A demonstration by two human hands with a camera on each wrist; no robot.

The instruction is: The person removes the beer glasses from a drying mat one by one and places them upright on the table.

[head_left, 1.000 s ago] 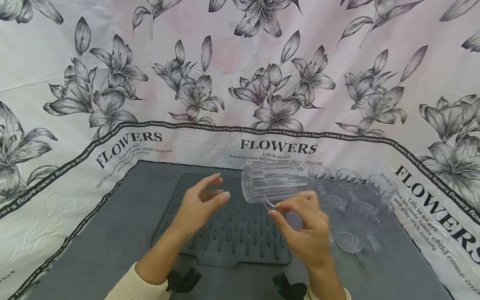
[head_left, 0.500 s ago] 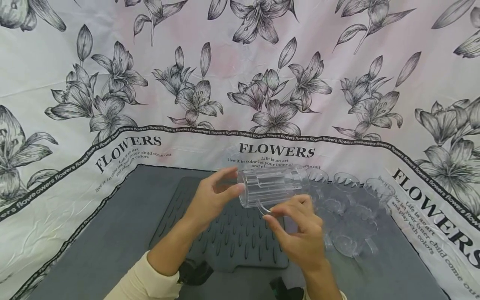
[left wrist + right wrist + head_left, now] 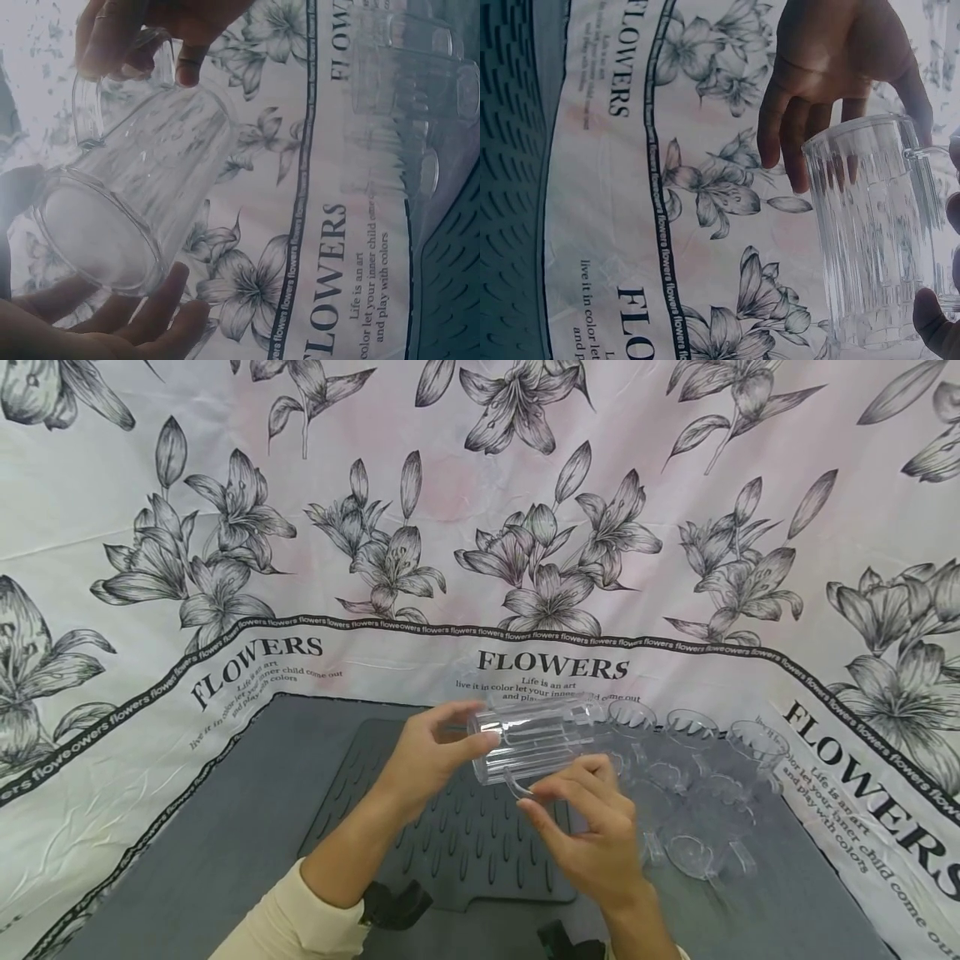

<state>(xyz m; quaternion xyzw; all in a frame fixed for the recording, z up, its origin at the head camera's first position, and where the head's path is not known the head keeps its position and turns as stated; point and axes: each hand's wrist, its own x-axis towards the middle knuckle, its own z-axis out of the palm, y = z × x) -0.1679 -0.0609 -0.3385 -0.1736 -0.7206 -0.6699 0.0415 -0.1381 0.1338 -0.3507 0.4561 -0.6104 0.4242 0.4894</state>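
Note:
A clear ribbed mug (image 3: 536,739) lies on its side in the air above the dark mat, its handle (image 3: 516,783) pointing down. My right hand (image 3: 588,822) pinches that handle between thumb and fingers. Around the mug's left end is my left hand (image 3: 431,752), thumb on the near side and fingers behind. In the left wrist view, the round end of the mug (image 3: 97,236) faces the left hand's fingers (image 3: 150,319). The right wrist view shows the ribbed wall of the mug (image 3: 870,240) and the left hand (image 3: 836,60) at its end.
Beneath the hands, a dark mat (image 3: 450,835) with raised oval ridges lies on the grey table (image 3: 195,852). Several clear mugs (image 3: 693,856) stand grouped at the right. A flower-printed cloth (image 3: 405,668) rises behind and along both sides.
My left hand has moved right and taken hold of the mug's left end, where it was apart before. The mug and right hand have shifted slightly left and down.

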